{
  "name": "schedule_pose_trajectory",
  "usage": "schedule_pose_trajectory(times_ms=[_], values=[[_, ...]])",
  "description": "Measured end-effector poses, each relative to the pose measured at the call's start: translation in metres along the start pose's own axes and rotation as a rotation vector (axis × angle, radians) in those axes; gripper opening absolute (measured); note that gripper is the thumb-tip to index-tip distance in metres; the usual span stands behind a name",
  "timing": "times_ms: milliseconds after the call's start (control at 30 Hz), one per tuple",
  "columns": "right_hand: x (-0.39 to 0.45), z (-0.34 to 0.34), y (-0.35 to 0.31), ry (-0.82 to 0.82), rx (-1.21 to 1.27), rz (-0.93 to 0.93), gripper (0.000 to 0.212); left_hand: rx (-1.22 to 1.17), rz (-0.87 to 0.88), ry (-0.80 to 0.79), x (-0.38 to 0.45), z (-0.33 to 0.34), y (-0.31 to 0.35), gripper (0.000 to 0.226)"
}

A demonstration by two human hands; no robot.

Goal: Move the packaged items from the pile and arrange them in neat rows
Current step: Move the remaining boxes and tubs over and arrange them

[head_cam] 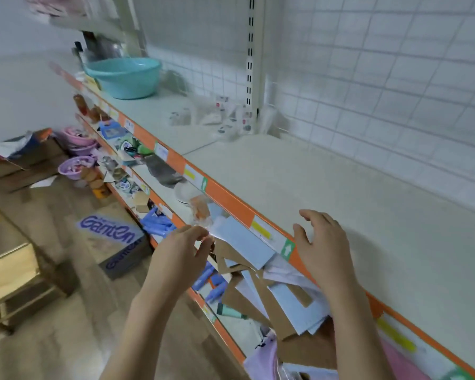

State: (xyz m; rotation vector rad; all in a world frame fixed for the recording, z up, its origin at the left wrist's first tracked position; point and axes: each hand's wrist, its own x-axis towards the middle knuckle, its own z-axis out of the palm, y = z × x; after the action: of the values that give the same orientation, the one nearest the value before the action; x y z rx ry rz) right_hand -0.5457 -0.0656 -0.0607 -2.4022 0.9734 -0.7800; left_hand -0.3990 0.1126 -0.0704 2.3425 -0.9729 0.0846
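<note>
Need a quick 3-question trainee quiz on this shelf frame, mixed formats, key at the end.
1. True or false: the right hand is gripping a packet.
2. Multiple choice: the teal basin stands on
A. the floor
B. the top shelf, far left
C. the lower shelf
3. Fill in: the left hand pinches a clear ____ packet in front of the shelf's orange edge.

Key
1. False: it hovers open over the shelf edge, holding nothing.
2. B
3. plastic
</note>
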Motion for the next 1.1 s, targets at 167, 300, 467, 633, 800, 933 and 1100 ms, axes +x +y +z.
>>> schedule_pose_trajectory(times_ms=[167, 300, 467, 633, 800, 933, 1100], values=[[0.072, 0.043, -0.033, -0.045, 0.004, -0.017, 0.033, 0.015, -0.011, 0.081, 0.086, -0.020, -0.038, 0.024], [0.109, 0.072, -0.049, -0.098, -0.054, -0.017, 0.035, -0.021, -0.048, 0.056, 0.125, -0.015, -0.068, 0.023], [0.146, 0.102, -0.062, -0.103, -0.102, 0.042, 0.036, -0.058, 0.014, 0.056, 0.188, -0.009, -0.100, 0.019], [0.192, 0.138, -0.081, -0.049, -0.184, 0.116, 0.036, -0.105, 0.145, -0.008, 0.269, -0.008, -0.121, 0.019], [0.274, 0.159, -0.107, 0.044, -0.305, 0.092, 0.042, -0.156, 0.232, -0.056, 0.334, -0.012, -0.148, 0.020], [0.337, 0.167, -0.109, 0.030, -0.426, 0.093, 0.056, -0.174, 0.294, -0.083, 0.365, -0.015, -0.162, 0.021], [0.363, 0.188, -0.100, -0.037, -0.588, 0.104, 0.061, -0.207, 0.351, -0.129, 0.385, -0.007, -0.168, 0.025]])
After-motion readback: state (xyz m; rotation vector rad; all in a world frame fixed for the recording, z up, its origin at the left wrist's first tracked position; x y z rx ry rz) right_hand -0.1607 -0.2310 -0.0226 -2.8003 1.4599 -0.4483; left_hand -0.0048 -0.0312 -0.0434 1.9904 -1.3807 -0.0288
